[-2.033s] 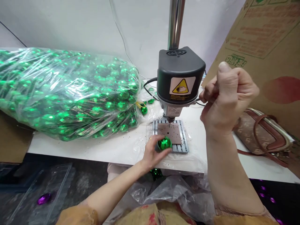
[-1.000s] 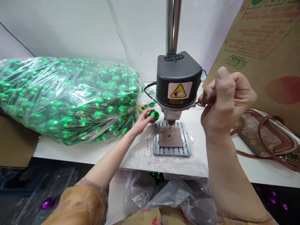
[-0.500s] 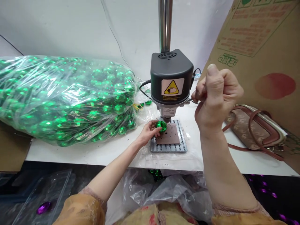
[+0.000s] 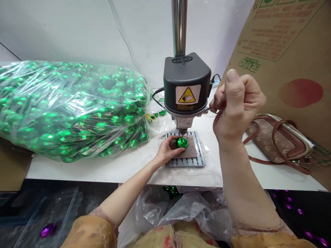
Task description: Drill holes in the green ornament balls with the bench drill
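Observation:
My left hand [image 4: 169, 150] pinches a shiny green faceted gem [image 4: 182, 142] between thumb and fingers. The gem rests on the brown pad [image 4: 191, 151] over the slotted metal base [image 4: 200, 162], straight under the bit of a small black drill press [image 4: 187, 82]. The bit appears to meet the gem's top; whether it has gone in I cannot tell. Raised at the machine's right side, my right hand [image 4: 236, 103] is closed around the end of the drill press lever [image 4: 207, 109], most of which its fingers hide. Dark specks lie scattered on the pad.
A big clear plastic bag [image 4: 74, 110] full of green gems lies on the left. To the right, a patterned handbag [image 4: 275, 141] leans by a large cardboard box [image 4: 287, 79]. Crumpled plastic [image 4: 191, 206] hangs below the table's front edge. A purple gem [image 4: 48, 230] lies lower left.
My left hand has brought the green gem slightly right and nearer, from beside the bit to beneath it, and the fingers now hold it from its left side. My right hand stays at the lever.

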`<state>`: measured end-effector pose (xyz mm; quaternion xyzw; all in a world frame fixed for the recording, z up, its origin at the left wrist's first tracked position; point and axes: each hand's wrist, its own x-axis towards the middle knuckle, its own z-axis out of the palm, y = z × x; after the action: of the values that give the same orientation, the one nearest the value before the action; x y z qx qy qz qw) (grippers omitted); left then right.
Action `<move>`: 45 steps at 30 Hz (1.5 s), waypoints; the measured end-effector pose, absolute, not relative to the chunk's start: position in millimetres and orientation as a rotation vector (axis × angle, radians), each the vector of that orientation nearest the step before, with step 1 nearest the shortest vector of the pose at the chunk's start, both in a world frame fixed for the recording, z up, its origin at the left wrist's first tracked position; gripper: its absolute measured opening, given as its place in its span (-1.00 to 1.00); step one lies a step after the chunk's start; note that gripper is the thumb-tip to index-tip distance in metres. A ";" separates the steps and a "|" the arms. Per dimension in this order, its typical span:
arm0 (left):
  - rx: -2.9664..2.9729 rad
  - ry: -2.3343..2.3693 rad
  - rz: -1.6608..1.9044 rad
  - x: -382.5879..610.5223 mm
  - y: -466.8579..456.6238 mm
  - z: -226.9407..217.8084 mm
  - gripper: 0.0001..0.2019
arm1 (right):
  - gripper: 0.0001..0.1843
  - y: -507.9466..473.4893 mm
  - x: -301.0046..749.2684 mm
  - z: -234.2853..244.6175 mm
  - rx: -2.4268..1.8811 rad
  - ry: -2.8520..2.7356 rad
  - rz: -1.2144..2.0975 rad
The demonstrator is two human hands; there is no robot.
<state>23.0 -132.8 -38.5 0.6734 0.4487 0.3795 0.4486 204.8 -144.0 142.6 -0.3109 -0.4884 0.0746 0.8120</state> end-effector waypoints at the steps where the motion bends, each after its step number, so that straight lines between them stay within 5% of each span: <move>1: 1.726 1.135 0.953 24.1 -134.1 -39.7 -0.40 | -0.46 -143.4 205.2 141.9 -0.669 -1.048 0.155; 45: 1.663 0.887 1.048 32.9 -135.0 -56.7 -0.37 | -0.51 -161.0 199.3 84.1 -0.264 -1.106 -0.033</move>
<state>32.9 -135.0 -56.7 0.6795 0.3624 0.4281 0.4729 199.3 -161.0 84.1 -0.1250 -0.5235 -0.0155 0.8427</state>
